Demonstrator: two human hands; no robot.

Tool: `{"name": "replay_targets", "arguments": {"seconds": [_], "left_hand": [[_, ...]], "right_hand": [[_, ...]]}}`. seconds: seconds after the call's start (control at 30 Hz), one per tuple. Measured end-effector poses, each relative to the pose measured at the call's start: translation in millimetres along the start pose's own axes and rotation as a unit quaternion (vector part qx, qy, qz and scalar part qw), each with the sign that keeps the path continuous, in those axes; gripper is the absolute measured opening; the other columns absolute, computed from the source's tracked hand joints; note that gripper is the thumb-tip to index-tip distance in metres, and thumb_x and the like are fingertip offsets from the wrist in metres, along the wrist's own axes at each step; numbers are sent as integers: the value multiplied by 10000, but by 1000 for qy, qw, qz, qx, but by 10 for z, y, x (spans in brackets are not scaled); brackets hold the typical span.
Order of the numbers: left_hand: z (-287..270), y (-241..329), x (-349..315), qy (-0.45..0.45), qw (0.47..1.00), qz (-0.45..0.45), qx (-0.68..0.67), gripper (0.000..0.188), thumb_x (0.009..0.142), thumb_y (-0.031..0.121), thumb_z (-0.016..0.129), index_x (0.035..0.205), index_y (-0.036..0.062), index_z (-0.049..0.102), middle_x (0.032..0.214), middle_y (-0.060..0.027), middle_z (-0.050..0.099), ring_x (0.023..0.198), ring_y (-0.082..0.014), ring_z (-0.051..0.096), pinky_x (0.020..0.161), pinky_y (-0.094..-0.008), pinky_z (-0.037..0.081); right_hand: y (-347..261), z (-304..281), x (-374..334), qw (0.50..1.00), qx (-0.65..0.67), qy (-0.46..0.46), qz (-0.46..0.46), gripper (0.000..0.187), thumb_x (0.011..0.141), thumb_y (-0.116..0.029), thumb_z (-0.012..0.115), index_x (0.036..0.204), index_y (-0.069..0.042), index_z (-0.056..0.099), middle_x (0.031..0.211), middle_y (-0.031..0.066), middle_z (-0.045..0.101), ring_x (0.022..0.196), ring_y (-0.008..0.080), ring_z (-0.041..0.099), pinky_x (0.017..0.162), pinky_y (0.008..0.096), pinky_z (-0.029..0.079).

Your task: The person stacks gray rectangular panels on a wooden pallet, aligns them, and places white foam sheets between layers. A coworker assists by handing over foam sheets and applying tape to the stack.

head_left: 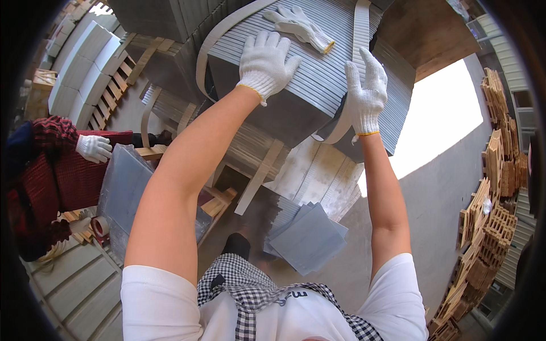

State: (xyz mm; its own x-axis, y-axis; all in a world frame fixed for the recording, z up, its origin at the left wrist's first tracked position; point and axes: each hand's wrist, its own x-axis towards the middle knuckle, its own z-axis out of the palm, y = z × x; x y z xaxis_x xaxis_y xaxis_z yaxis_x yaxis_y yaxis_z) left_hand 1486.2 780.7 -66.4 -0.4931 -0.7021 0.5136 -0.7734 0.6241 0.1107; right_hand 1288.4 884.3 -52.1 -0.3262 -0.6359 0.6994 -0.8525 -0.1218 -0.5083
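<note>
My left hand [266, 63], in a white knit glove, lies flat on top of a block of grey sheets [267, 116] packed on edge, fingers stretched. Gloved the same way, my right hand [367, 96] is against the block's right side, next to a pale strap [360, 31]. Its thumb stands apart from its fingers; I cannot tell whether it touches the strap. Farther back on the block rests a loose white glove [301, 27] with a yellow cuff edge. A second pale band [203, 59] curves around the block's left side.
Below the block, several loose grey sheets [310, 241] lie in a pile. At left, a person in a red knit garment [34, 170] with a white-gloved hand [94, 149] is beside a wrapped grey stack [122, 193]. Wooden pallets [492, 227] are piled along the right.
</note>
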Motion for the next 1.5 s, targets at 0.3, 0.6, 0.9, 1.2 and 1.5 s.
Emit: {"name": "replay_targets", "arguments": {"seconds": [0.3, 0.6, 0.9, 1.2, 1.5], "left_hand": [[-393, 506, -1244, 63, 982, -53, -169, 561, 799, 426, 690, 1166, 13, 596, 1280, -161, 532, 1232, -378, 459, 1068, -512, 328], [-1606, 237, -4060, -175, 948, -171, -202, 322, 784, 306, 683, 958, 48, 599, 960, -118, 576, 986, -311, 538, 881, -429, 437], [-2429, 235, -5687, -429, 780, -408, -200, 441, 905, 411, 488, 912, 32, 714, 960, -217, 698, 947, -392, 664, 849, -506, 507], [-2652, 203, -6381, -428, 746, -467, -206, 452, 899, 421, 497, 985, 35, 718, 1029, -236, 687, 988, -418, 650, 908, -499, 491], [-2597, -186, -5868, -213, 864, -434, -139, 326, 905, 363, 534, 832, 84, 685, 826, -140, 697, 838, -340, 672, 768, -490, 505]], "right_hand": [[-338, 665, 261, 969, -117, -206, -67, 498, 916, -386, 626, 1326, -107, 590, 1306, 169, 597, 1210, 357, 543, 1037, 432, 424], [-907, -80, -598, 955, -149, -256, -18, 429, 965, -314, 593, 1299, -44, 598, 1299, 193, 600, 1206, 352, 559, 1041, 419, 431], [-1043, -1211, -3341, 892, -66, -443, 70, 364, 928, -284, 617, 1214, -62, 661, 1214, 143, 665, 1146, 315, 600, 1001, 390, 449], [319, -2724, -6115, 644, -5, -622, 445, 384, 884, -348, 656, 1130, -58, 711, 1112, 145, 719, 1069, 266, 673, 911, 350, 506], [-246, -2612, -5725, 672, -66, -629, 386, 385, 896, -326, 653, 1148, -39, 700, 1079, 132, 727, 1012, 237, 680, 876, 330, 513]]}}
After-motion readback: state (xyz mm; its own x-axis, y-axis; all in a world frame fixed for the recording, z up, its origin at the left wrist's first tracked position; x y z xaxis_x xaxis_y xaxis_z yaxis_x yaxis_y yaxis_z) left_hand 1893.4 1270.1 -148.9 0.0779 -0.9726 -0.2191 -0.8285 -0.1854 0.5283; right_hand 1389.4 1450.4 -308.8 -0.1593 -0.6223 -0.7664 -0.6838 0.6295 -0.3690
